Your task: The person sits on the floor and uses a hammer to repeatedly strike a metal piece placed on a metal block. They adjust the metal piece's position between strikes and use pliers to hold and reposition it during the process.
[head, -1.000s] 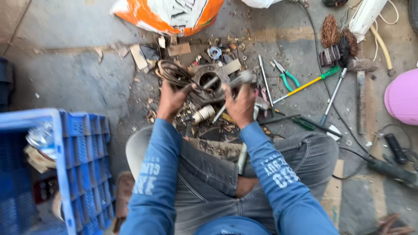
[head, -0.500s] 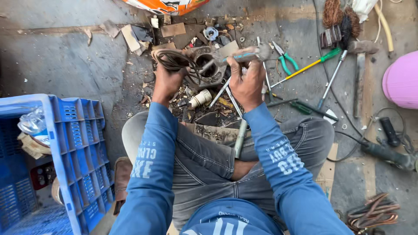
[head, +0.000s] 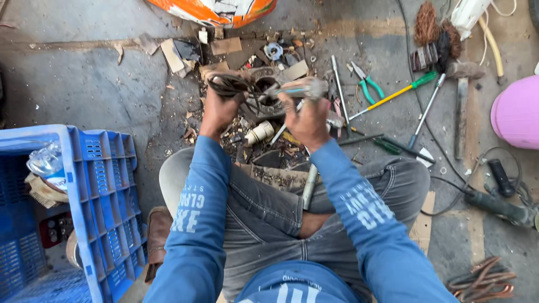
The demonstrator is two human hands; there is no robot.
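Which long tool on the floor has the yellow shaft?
The screwdriver with the green handle, lying slantwise right of the green-handled pliers. The other screwdrivers' shafts beside it are bare metal.

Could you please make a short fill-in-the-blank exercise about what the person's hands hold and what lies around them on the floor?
1. The left hand grips a dark bundle of ____.
2. The plastic crate on the person's left side is ____ in colour.
3. The pliers on the floor have ____ handles.
4. The right hand holds a tool above the round ____ part on the floor.

Missing words: wire; blue; green; metal
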